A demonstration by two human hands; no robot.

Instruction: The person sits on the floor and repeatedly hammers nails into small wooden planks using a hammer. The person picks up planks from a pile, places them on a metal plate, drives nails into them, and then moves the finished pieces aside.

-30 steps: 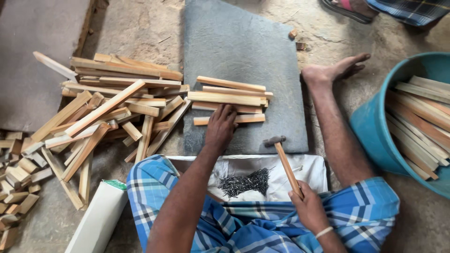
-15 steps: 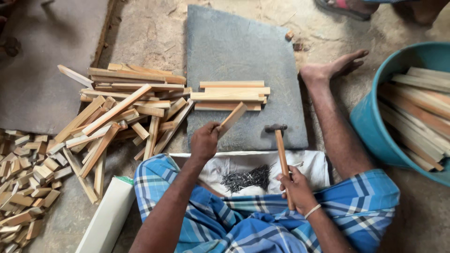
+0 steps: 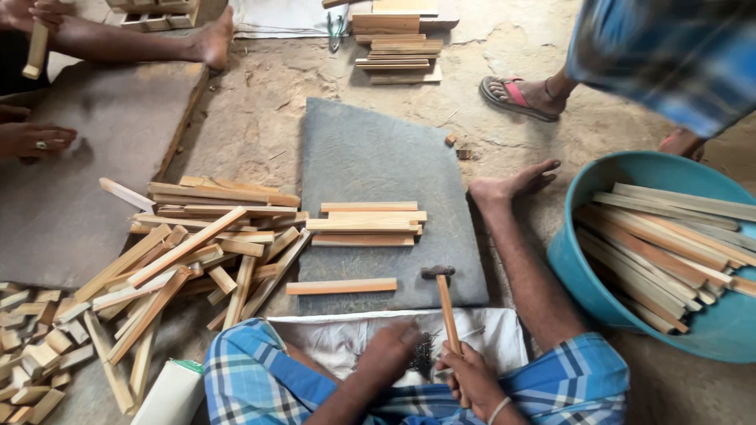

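Note:
My left hand (image 3: 394, 343) rests knuckles-up on a dark heap of nails (image 3: 424, 356) lying on a white cloth (image 3: 331, 338) in my lap; its fingertips are hidden. My right hand (image 3: 475, 378) grips the wooden handle of a hammer (image 3: 446, 308), whose metal head rests on the near edge of a grey slab (image 3: 370, 157). One wooden strip (image 3: 341, 286) lies flat and alone on the slab just ahead of my left hand. Beyond it sits a small neat stack of strips (image 3: 366, 224).
A loose pile of wooden strips (image 3: 197, 252) and short offcuts (image 3: 31, 346) lies to the left. A blue tub (image 3: 575, 267) of long strips stands on the right, beside my outstretched leg (image 3: 520, 260). Other people's hands (image 3: 31, 138) and a sandalled foot (image 3: 516, 94) are nearby.
My left hand laid the strip it was holding on the slab's near edge and drew back to the nails. The hammer stayed in my right hand. The view tilted upward.

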